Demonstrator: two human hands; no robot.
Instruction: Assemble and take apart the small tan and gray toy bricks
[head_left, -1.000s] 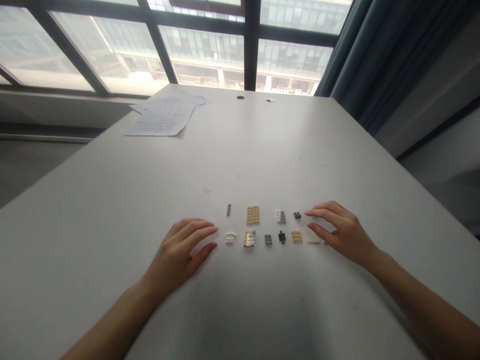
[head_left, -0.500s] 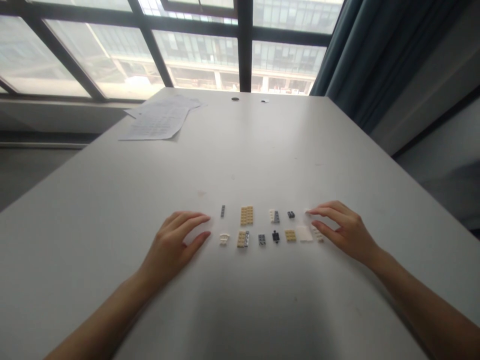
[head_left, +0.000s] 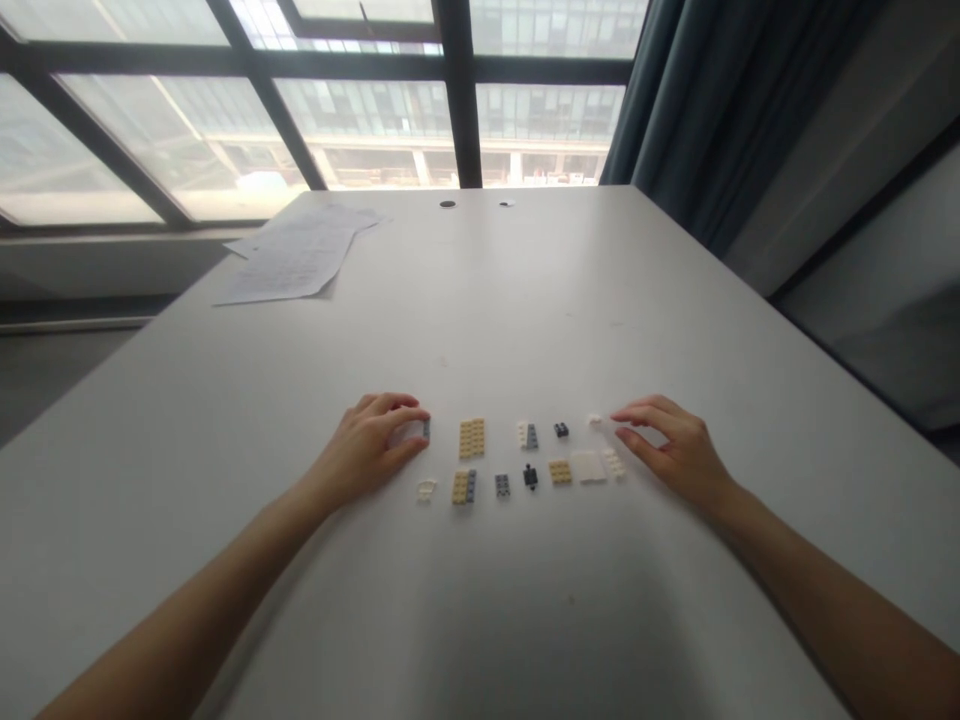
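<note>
My left hand (head_left: 379,440) has its thumb and forefinger at the two ends of a narrow grey building-block plate (head_left: 427,428), pinching it on the table. Below that hand lies a small white arched piece (head_left: 426,489). My right hand (head_left: 667,440) is open, thumb and fingers apart, just right of a tiny white piece (head_left: 595,419) and a white studded plate (head_left: 614,463). Between the hands are tan plates (head_left: 472,438), a tan and grey pair (head_left: 463,487), a white and grey pair (head_left: 527,435), a dark grey brick (head_left: 561,430) and a black piece with end pins (head_left: 531,477).
More blocks lie in the front row: a grey one (head_left: 502,486), a tan one (head_left: 560,472) and a smooth white plate (head_left: 588,467). Printed papers (head_left: 292,260) rest at the far left of the white table (head_left: 480,330). A dark curtain (head_left: 675,120) hangs at right.
My left hand has moved up to the narrow grey plate and closed its fingertips around it. The right hand has drawn slightly away from the tiny white piece. The camera view has shifted.
</note>
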